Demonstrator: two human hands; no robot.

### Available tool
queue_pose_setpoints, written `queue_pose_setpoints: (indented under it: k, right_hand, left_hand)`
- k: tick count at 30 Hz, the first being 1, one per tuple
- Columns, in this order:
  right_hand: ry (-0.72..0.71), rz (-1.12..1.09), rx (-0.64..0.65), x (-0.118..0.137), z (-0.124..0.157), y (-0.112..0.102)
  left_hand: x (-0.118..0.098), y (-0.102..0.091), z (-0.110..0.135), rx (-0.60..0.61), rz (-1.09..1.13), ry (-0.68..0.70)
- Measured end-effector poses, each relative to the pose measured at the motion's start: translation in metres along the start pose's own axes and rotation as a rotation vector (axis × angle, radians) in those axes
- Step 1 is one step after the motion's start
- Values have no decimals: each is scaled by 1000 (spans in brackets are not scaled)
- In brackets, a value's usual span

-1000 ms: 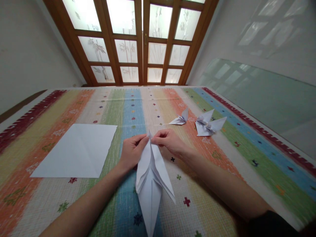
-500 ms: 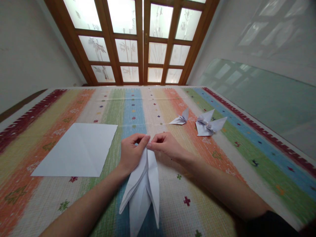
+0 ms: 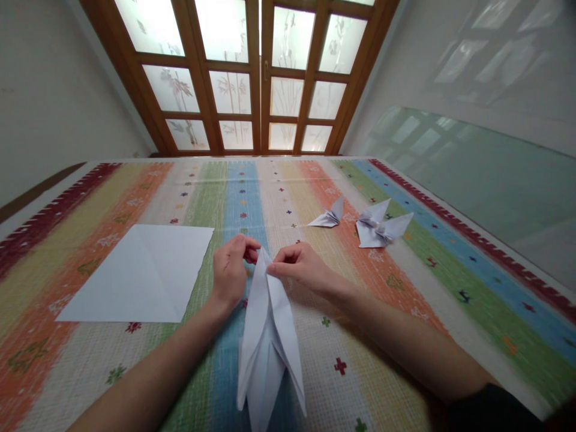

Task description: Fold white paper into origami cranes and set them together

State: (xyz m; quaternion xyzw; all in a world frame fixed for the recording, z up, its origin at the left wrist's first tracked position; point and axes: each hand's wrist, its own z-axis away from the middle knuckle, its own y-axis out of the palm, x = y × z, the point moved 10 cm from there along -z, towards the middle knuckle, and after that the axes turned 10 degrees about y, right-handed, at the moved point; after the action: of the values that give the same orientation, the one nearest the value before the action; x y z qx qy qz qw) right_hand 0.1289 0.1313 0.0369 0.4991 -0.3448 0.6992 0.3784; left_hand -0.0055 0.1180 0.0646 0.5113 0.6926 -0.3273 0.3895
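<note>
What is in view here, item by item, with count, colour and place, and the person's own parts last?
Folded paper: one, white, front centre
Sheet: one, white, on cloth, left
Small folded paper: one, white, right of centre
Cluster of folded paper: one, white, right of that; piece count unclear
Cloth: one, multicoloured stripes, under the papers
Glazed doors: brown frames, pale panes, far end; leaf count unclear
Walls: two, pale grey, either side
Panel: one, greenish, right
Sleeve: one, black, lower right
Left hand: one, bare, at paper's tip; contact unclear
Right hand: one, bare, pinching paper's upper edge
</note>
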Motion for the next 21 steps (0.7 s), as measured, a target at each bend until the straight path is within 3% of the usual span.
queue_pose_setpoints:
  k: [7, 16, 21]
  right_hand:
    - [0, 38, -9, -1, -1, 0]
    - [-50, 56, 44, -4, 0, 12]
    - [-82, 121, -38, -2, 1, 8]
  left_hand:
    - [-9, 8, -1, 93, -83, 26]
    - [-14, 2, 0, 31, -125, 51]
    - [-16, -2, 1, -14, -138, 68]
